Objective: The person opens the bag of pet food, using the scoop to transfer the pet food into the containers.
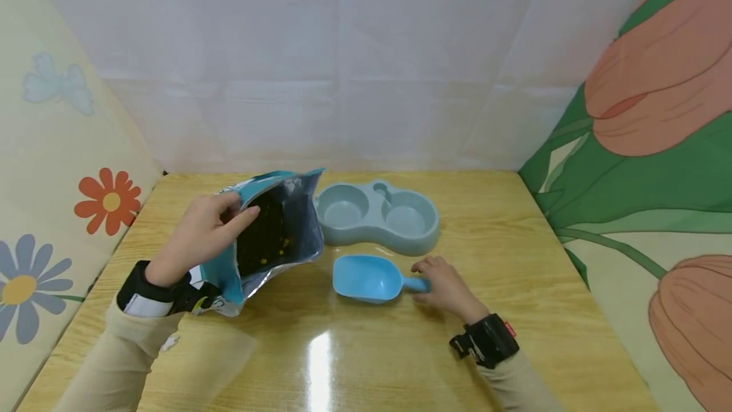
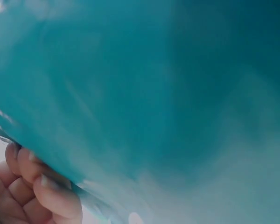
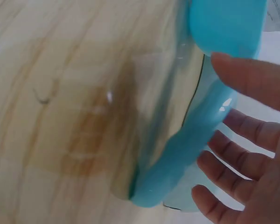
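A teal foil-lined bag [image 1: 305, 224] stands tilted at the left, its mouth wide and facing me, with dark contents and a few yellow bits inside. My left hand [image 1: 197, 233] grips its rim, thumb inside and fingers on the outer side. In the left wrist view the bag [image 2: 126, 93] fills most of the picture, and curled fingers [image 2: 56, 196] show at its edge. A blue scoop [image 1: 366, 278] lies on the table, handle to the right. My right hand [image 1: 446, 288] is at that handle; the right wrist view shows thumb and fingers spread beside the handle [image 3: 186, 135], not closed round it.
Behind the scoop sits a grey-green double pet bowl [image 1: 374, 221] with two round hollows. The wooden table [image 1: 486, 227] meets a white cloth backdrop [image 1: 343, 81]. Flower-patterned panels [image 1: 629, 202] flank both sides.
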Motion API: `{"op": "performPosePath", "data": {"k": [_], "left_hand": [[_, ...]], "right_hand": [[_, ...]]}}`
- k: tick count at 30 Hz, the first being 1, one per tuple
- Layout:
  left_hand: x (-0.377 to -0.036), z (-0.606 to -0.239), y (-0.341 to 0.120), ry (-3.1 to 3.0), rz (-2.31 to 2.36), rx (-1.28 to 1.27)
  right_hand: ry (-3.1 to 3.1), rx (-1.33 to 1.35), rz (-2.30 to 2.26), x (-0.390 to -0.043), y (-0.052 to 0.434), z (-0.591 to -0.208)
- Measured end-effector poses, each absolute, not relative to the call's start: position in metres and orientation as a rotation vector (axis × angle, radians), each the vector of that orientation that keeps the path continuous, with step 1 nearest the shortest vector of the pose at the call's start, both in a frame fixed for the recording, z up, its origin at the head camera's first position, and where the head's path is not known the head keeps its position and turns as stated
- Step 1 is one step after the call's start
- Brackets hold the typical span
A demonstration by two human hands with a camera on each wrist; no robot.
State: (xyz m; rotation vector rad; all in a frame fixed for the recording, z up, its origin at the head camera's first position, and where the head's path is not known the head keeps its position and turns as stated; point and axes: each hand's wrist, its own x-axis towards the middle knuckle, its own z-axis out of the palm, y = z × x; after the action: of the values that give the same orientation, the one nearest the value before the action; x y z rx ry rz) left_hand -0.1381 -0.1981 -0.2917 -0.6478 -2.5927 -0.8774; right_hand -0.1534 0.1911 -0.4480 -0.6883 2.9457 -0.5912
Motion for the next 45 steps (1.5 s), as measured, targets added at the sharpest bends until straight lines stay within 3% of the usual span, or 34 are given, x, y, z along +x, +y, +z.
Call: {"op": "performPosePath", "data": {"k": [23, 36, 45], "left_hand": [[-0.140, -0.294, -0.197, -2.600, -0.916, -0.652], [-0.141, -0.295, -0.198, -2.611, -0.915, -0.635], [-0.144, -0.296, -0.196, -2.628, -0.922, -0.625]], "right_hand": [[2.812, -0.842, -0.844, -0.153, 0.202, -0.457], [2.897, -0.868, -0.889, -0.144, 0.211, -0.425], [2.971, -1.123, -0.928, -0.141, 0.217, -0.396]]}}
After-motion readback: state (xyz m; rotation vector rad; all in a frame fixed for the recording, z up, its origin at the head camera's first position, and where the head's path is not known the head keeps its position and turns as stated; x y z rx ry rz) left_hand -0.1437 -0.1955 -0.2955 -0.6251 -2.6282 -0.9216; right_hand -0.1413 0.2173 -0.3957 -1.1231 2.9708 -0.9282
